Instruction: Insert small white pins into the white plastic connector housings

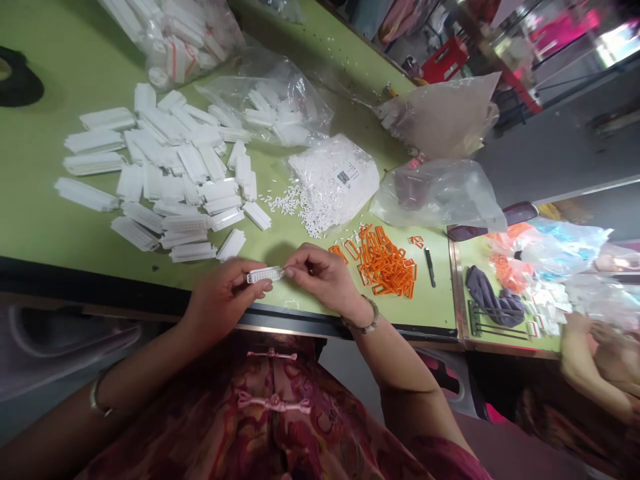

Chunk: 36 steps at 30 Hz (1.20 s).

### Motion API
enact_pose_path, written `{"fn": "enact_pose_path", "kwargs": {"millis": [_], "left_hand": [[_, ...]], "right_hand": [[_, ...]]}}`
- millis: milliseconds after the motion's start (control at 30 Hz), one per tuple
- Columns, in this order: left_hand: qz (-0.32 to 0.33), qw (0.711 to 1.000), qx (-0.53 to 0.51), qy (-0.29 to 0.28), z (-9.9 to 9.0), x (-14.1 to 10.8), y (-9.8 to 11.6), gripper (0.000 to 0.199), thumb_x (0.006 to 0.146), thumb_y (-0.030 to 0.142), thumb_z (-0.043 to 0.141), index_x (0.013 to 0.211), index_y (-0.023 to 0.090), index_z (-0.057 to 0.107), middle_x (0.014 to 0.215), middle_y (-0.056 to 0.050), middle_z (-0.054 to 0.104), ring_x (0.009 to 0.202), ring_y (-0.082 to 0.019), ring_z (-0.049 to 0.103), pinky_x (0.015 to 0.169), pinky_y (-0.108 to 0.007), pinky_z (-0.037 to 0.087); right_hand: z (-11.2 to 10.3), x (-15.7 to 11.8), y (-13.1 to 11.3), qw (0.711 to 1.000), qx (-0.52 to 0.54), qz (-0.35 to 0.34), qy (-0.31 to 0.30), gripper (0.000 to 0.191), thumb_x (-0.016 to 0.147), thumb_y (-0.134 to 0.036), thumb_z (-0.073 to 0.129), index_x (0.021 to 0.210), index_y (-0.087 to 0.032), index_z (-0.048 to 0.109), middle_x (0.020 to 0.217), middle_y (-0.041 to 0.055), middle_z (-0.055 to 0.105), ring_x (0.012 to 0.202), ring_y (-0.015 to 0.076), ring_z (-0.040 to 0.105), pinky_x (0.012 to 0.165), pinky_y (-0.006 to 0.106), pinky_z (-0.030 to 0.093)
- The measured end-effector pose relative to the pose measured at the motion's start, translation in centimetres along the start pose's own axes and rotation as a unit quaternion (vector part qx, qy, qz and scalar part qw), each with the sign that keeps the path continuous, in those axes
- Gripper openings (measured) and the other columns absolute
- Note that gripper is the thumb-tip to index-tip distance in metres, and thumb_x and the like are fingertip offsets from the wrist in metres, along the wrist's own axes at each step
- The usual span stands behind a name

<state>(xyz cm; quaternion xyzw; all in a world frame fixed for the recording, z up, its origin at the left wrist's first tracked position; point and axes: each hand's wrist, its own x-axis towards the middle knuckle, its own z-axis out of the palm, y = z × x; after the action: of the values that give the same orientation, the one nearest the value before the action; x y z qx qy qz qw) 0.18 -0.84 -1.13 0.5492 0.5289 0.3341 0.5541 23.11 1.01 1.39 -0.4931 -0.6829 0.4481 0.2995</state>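
My left hand point(220, 293) is closed around a white slotted plastic strip point(264, 274), held level just above the table's front edge. At the strip's right end, my right hand point(323, 277) pinches with thumb and forefinger; whether a small part sits between those fingertips is too small to tell. Just beyond my right hand lies a heap of orange plastic frames point(385, 263). Small white pegs point(287, 200) spill from a clear bag point(345, 177) behind my hands. Many more white strips point(175, 153) are piled loosely to the left.
Plastic bags point(285, 100) of white parts stand at the back. A black pen-like tool point(430, 267) lies right of the orange heap. Black tape point(17, 77) sits far left. At the adjoining table, a co-worker's arm point(585, 360) reaches among white pieces near a dark cloth point(493, 297).
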Motion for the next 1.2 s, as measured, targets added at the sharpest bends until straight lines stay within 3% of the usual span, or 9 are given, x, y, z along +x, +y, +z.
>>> {"fn": "enact_pose_path", "kwargs": {"millis": [267,500,600,667,733,800,1000,1100,1200], "left_hand": [[0.016,1.0,-0.004,0.001,0.1,-0.1,-0.2,0.034,0.085,0.049,0.075,0.102,0.019,0.075,0.082,-0.005,0.082,0.07,-0.023,0.078,0.069,-0.032,0.063],[0.068,0.995,0.075,0.007,-0.2,-0.1,0.3,0.027,0.087,0.044,0.07,0.095,0.02,0.078,0.092,-0.008,0.083,0.087,-0.025,0.077,0.074,-0.033,0.06],[0.068,0.995,0.071,0.002,-0.1,-0.1,0.4,0.027,0.088,0.045,0.071,0.097,0.02,0.078,0.091,-0.007,0.083,0.082,-0.024,0.078,0.073,-0.032,0.061],[0.052,0.998,0.047,-0.002,-0.1,0.0,0.4,0.03,0.089,0.047,0.073,0.1,0.02,0.078,0.088,-0.006,0.084,0.075,-0.023,0.078,0.07,-0.031,0.062],[0.032,0.999,0.024,-0.003,-0.1,0.0,0.3,0.032,0.089,0.048,0.075,0.103,0.019,0.077,0.085,-0.005,0.084,0.071,-0.022,0.079,0.069,-0.031,0.063],[0.021,1.0,0.015,-0.005,-0.1,-0.1,0.2,0.034,0.089,0.049,0.077,0.105,0.019,0.077,0.082,-0.005,0.084,0.071,-0.023,0.08,0.069,-0.03,0.064],[0.02,1.0,0.017,0.006,-0.1,-0.2,0.1,0.038,0.091,0.055,0.077,0.107,0.02,0.077,0.085,-0.006,0.085,0.072,-0.023,0.081,0.073,-0.033,0.066],[0.026,0.999,0.021,0.008,-0.1,-0.1,0.0,0.04,0.091,0.057,0.078,0.107,0.02,0.077,0.086,-0.006,0.084,0.072,-0.023,0.081,0.073,-0.033,0.066],[0.039,0.999,0.023,0.008,0.0,0.1,-0.1,0.042,0.09,0.059,0.078,0.107,0.02,0.077,0.086,-0.007,0.084,0.072,-0.023,0.08,0.072,-0.033,0.064]], "right_hand": [[1.4,0.6,0.2,0.999,-0.03,-0.011,-0.021,0.011,0.101,-0.028,0.072,0.093,-0.021,0.073,0.083,-0.0019,0.061,0.07,0.0116,0.049,0.066,0.027,0.043],[1.9,0.4,-0.5,0.997,-0.064,0.009,-0.041,0.006,0.101,-0.021,0.071,0.095,-0.02,0.071,0.085,-0.0016,0.063,0.074,0.012,0.055,0.071,0.026,0.046],[1.1,0.2,0.0,0.995,-0.084,0.008,-0.046,0.005,0.102,-0.025,0.071,0.106,-0.022,0.074,0.088,-0.0004,0.068,0.075,0.013,0.058,0.071,0.027,0.048],[-0.3,0.1,0.8,0.992,-0.125,0.006,0.0,0.011,0.103,-0.026,0.071,0.112,-0.022,0.075,0.092,0.0019,0.072,0.077,0.0144,0.06,0.073,0.029,0.05],[-1.9,0.2,1.8,0.97,-0.219,0.009,0.102,0.012,0.104,-0.023,0.066,0.109,-0.021,0.076,0.097,0.0059,0.074,0.084,0.0175,0.063,0.08,0.033,0.051],[-3.2,0.5,2.7,0.939,-0.309,0.02,0.147,0.014,0.102,-0.018,0.063,0.105,-0.019,0.077,0.099,0.0091,0.074,0.088,0.0205,0.063,0.082,0.036,0.05],[-4.2,1.7,3.9,0.905,-0.412,0.031,0.099,0.019,0.101,-0.015,0.058,0.092,-0.018,0.074,0.094,0.0105,0.07,0.087,0.0219,0.058,0.074,0.034,0.043],[-3.9,1.4,3.3,0.911,-0.402,0.027,0.094,0.016,0.099,-0.016,0.059,0.088,-0.019,0.07,0.09,0.0086,0.068,0.082,0.0204,0.056,0.072,0.033,0.041],[-3.4,0.4,1.7,0.946,-0.318,0.007,0.068,0.011,0.094,-0.016,0.065,0.085,-0.021,0.067,0.083,0.0035,0.065,0.076,0.0169,0.055,0.071,0.032,0.043]]}}
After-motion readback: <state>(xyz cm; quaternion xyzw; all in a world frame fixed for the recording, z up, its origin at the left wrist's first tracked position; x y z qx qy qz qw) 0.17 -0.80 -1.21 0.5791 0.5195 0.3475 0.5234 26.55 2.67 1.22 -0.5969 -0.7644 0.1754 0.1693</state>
